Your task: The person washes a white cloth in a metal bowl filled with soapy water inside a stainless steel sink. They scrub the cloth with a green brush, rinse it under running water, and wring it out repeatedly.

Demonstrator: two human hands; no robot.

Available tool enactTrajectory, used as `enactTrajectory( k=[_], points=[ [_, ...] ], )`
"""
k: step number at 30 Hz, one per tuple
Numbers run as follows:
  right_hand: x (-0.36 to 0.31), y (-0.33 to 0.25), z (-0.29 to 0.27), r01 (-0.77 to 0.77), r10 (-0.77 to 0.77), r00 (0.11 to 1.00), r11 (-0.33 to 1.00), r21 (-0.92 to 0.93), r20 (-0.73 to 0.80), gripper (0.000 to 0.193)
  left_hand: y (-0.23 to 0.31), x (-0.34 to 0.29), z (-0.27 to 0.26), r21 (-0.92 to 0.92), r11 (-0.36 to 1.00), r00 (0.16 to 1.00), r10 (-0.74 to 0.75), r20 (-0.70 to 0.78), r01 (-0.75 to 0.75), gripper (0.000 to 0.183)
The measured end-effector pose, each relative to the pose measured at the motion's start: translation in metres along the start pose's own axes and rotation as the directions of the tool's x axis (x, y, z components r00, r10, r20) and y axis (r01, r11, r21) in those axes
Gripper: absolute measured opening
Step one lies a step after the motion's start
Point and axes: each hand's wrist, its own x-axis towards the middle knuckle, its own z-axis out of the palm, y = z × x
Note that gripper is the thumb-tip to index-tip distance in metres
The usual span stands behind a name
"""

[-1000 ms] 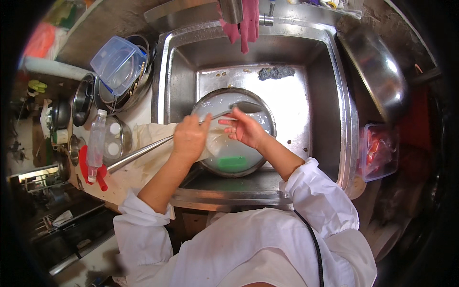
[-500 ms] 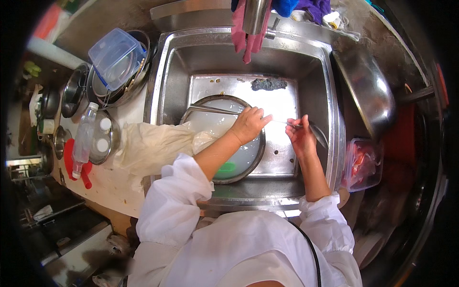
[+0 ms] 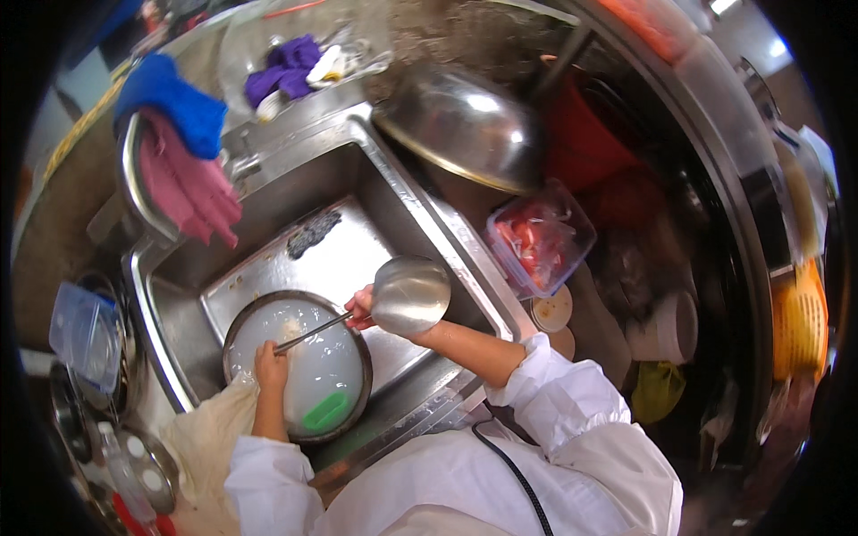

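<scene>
A long-handled steel ladle point(image 3: 411, 293) slants above a round basin point(image 3: 368, 373) in the sink, its bowl up to the right, over my right forearm. My right hand point(image 3: 360, 306) is closed on the handle close to the bowl. Near the handle's far end, my left hand point(image 3: 271, 362) grips it above the basin's left side. The basin contains cloudy whitish water and a green oblong piece point(image 3: 326, 410) whose kind I cannot make out. A cream cloth point(image 3: 210, 442) hangs by the basin's left rim, under my left forearm.
A dark scouring pad point(image 3: 315, 234) lies on the floor of the steel sink point(image 3: 438, 237). Pink and blue cloths point(image 3: 183, 174) hang over the tap. Beyond the sink's right edge are a large steel bowl point(image 3: 465, 125) and a clear tub with red contents point(image 3: 541, 239).
My view has swung right. The ladle has come up, its bowl now showing large beside my right wrist. My left hand has shifted toward the handle's end, over the basin's left side.
</scene>
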Motion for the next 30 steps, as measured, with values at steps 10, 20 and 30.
enactTrajectory(
  k=[10,20,30],
  points=[
    [-0.115,-0.108,-0.021,0.199,-0.204,0.978,0.974,-0.112,-0.031,0.028,0.023,0.017,-0.03,-0.172,0.946,0.961,-0.261,0.093,0.273,0.037],
    [-0.291,-0.169,-0.091,0.675,-0.833,0.276,0.523,-0.52,-0.479,0.031,0.007,-0.007,0.001,0.242,0.959,0.882,-0.236,0.409,0.145,0.063],
    [-0.277,-0.257,-0.245,0.639,-0.781,-0.027,0.467,-0.612,-0.624,0.03,0.028,-0.029,-0.006,0.379,0.909,0.837,-0.341,0.428,0.176,0.068]
  ],
)
